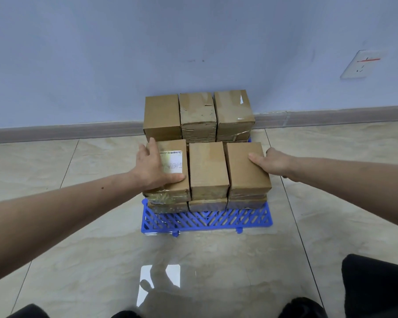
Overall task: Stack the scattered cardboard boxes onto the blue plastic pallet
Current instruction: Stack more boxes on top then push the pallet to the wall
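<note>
Head view: a blue plastic pallet (207,220) is seen on the tiled floor (216,260), close to a pale blue wall (147,53) with a grey skirting board (56,131). Cardboard boxes are stacked on it in two rows of three columns. The back row is taller: back left box (162,117), back middle box (198,113), back right box (233,110), all side by side and touching. The front row is lower, two layers visible: labelled front left box (170,167), front middle box (208,167), front right box (247,169), each resting on a lower box whose front edge only is shown. A bare strip of pallet grid is left in front of the stack. The left hand (155,165) is laid on the labelled front left box, fingers wrapped over its far left edge and thumb stretched across the top near the white label (174,161); the box is held. The right hand (272,162) is set against the right side of the front right box, thumb lying on its top, fingers bent down the side face; the box is held. A white wall socket (358,65) is seen at right. Dark clothing (374,285) is seen at the bottom edge.
</note>
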A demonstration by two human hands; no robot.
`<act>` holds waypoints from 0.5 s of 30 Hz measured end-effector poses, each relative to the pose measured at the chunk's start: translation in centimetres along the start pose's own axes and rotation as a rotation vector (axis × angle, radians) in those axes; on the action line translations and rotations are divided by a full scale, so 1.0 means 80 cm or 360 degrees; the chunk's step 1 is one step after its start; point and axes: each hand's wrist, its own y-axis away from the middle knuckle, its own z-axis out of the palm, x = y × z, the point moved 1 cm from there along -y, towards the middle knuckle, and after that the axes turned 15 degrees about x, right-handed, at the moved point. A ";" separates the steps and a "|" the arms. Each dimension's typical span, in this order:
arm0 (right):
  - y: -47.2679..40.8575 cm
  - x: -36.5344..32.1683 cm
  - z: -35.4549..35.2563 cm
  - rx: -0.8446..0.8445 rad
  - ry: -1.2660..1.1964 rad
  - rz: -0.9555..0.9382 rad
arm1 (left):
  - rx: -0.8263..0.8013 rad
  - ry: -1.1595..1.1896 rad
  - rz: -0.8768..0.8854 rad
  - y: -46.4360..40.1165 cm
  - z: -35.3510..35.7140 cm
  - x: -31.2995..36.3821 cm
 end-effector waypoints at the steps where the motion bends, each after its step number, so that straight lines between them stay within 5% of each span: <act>1: 0.000 0.000 0.003 0.0007 -0.0021 0.0002 | -0.0016 0.0046 -0.0010 -0.001 0.002 -0.002; 15: 0.010 -0.017 0.013 0.0116 -0.0010 -0.0021 | -0.0008 0.0050 0.0055 -0.003 0.009 -0.008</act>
